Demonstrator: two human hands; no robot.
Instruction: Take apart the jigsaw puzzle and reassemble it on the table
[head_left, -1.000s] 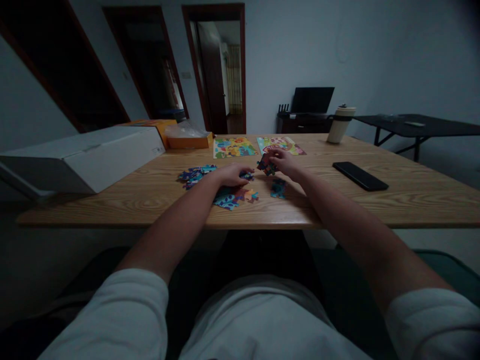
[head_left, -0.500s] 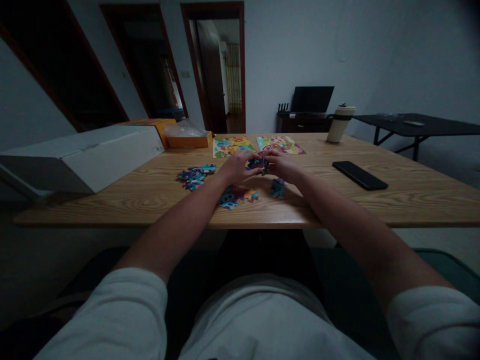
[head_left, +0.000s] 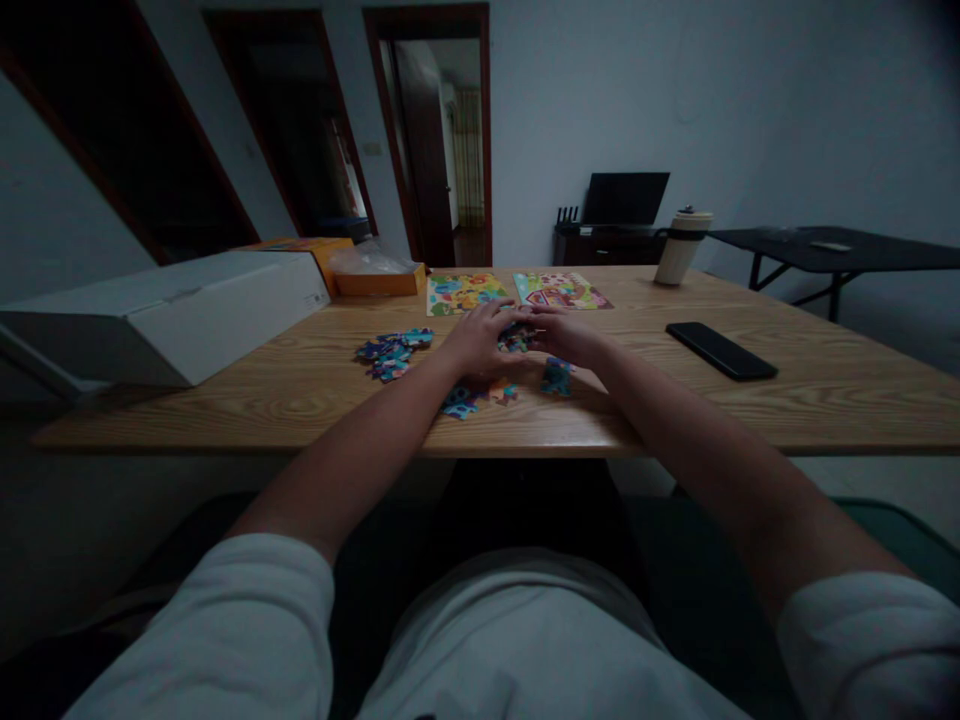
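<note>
My left hand and my right hand meet over the middle of the table, curled around a small bunch of jigsaw puzzle pieces. Fingers of both hands close on that bunch, partly hiding it. A heap of blue and purple puzzle pieces lies left of my left hand. Under my left wrist are more loose pieces, some blue, some orange, partly covered by the forearm. A blue puzzle piece rests on the wood just below my right hand.
Two colourful picture sheets lie beyond my hands. A white box and an orange tray with clear plastic stand at the left. A black phone and a cream tumbler are on the right of the wooden table.
Both hands have stayed together while the pieces between them turned and sank lower between the fingers. My left hand has shifted slightly right. The loose pieces on the table look unmoved.
</note>
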